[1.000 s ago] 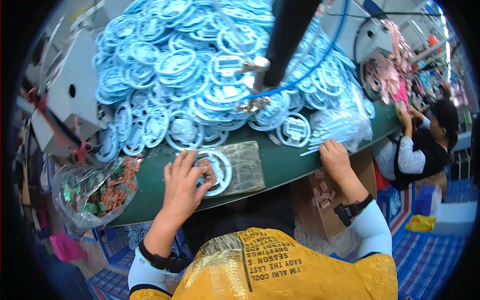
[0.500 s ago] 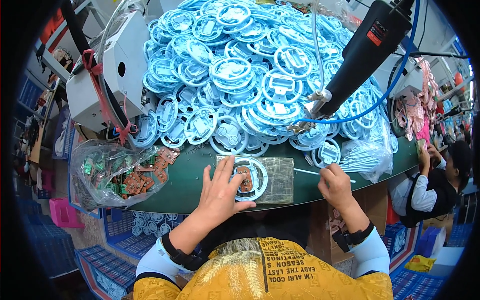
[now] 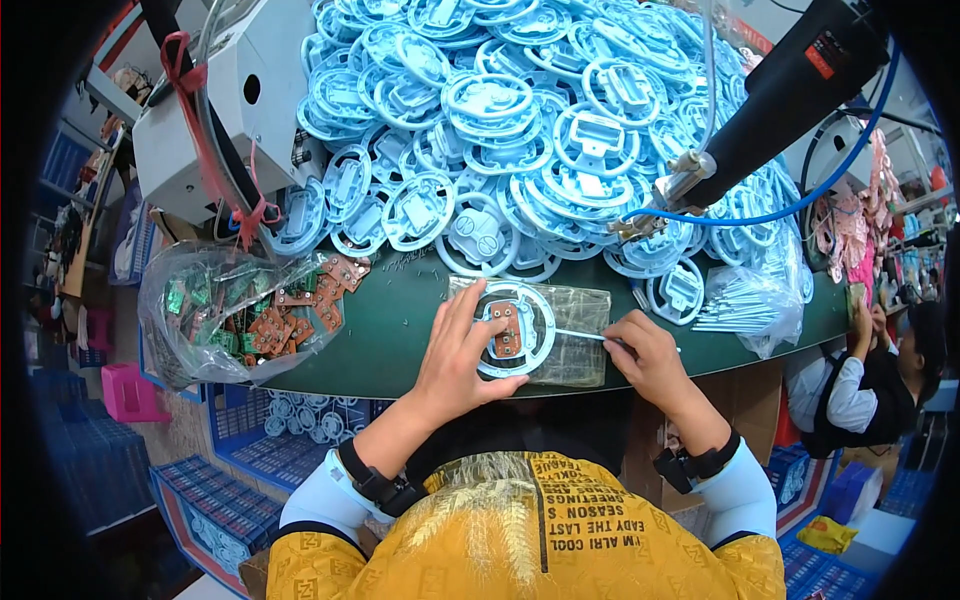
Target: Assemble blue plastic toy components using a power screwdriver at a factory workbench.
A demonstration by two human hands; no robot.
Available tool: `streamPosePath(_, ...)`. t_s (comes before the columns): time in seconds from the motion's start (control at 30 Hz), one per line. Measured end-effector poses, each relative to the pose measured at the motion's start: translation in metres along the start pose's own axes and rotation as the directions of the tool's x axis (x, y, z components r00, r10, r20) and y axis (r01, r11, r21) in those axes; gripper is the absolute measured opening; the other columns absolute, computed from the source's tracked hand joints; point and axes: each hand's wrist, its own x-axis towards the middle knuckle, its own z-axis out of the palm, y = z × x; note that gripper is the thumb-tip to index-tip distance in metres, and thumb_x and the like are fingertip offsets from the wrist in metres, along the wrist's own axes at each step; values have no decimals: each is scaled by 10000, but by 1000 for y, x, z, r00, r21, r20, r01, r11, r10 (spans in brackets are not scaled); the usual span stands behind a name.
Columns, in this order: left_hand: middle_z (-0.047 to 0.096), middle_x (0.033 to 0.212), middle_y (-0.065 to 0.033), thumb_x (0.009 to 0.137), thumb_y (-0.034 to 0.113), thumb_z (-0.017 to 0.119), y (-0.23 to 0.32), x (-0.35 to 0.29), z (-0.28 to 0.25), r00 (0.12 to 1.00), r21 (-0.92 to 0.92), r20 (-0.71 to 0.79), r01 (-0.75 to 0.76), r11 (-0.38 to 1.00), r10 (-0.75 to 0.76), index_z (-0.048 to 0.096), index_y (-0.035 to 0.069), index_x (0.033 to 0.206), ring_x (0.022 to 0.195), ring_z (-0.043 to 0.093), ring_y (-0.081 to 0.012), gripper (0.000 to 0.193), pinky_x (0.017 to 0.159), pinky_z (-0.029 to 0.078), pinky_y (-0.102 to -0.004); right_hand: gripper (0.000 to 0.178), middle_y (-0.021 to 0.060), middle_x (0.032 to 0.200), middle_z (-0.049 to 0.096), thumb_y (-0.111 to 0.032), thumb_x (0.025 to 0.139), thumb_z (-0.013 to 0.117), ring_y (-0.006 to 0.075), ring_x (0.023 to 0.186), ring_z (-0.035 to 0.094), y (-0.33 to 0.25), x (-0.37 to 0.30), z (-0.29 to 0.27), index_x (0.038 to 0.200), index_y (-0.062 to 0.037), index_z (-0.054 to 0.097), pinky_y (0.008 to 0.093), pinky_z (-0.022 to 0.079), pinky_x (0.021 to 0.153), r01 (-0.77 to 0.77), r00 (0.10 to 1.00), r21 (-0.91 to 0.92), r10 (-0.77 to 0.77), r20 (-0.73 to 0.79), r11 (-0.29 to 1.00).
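Observation:
A light-blue plastic ring (image 3: 549, 335) lies on a tape-wrapped block (image 3: 583, 362) in front of me. Inside the ring sits a small brown circuit board (image 3: 507, 338). My left hand (image 3: 455, 350) grips the ring's left side, thumb at the near edge and a finger reaching onto the board. In the fingers of my right hand (image 3: 648, 358) is a thin white stick (image 3: 578, 334), lying sideways. Its left end meets the ring's right side; whether it has entered the ring I cannot tell.
Behind the block rises a large pile of light-blue rings (image 3: 490, 110). A clear bag of circuit boards (image 3: 250, 320) lies left, a bundle of white sticks (image 3: 745, 310) right. A black electric screwdriver (image 3: 770, 110) hangs above. At far right another person (image 3: 870, 370) works.
My right hand has picked up a white stick from the table and brought its end left to the ring. My left hand stays on the ring; the view has shifted slightly.

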Motion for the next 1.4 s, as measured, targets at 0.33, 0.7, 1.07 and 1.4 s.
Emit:
streamPosePath(0.33,387,1457,-280,559,309,899,-3,-3,-1,1000,-28,10,8,1000,-8,564,62,1140,1297,433,-463,715,1055,355,-524,104,101,857,579,-41,848,674,299,765,608,-1,18,7,946,-32,643,355,483,654,7,996,105,-17,93,994)
streamPosePath(0.7,379,1460,-283,554,292,898,-1,2,-5,999,-39,30,-10,999,11,567,57,1124,1299,431,-456,700,1071,339,-529,134,77,861,588,-55,813,705,283,793,620,-1,26,9,939,-59,658,369,503,649,137,990,-42,-135,48,990)
streamPosePath(1.07,364,1460,-291,573,283,898,0,1,-6,996,-18,83,13,1000,-11,563,55,1164,1329,400,-443,716,1099,310,-528,132,75,855,581,-60,797,710,282,792,619,-2,28,7,922,-64,667,371,504,640,171,984,-74,-166,68,982)
streamPosePath(1.4,372,1460,-283,577,271,900,4,3,-8,995,-26,102,13,1000,-10,572,53,1145,1346,395,-430,691,1101,311,-535,148,72,856,586,-49,789,710,278,793,610,1,27,14,932,-62,673,369,502,644,189,981,-39,-187,46,981)
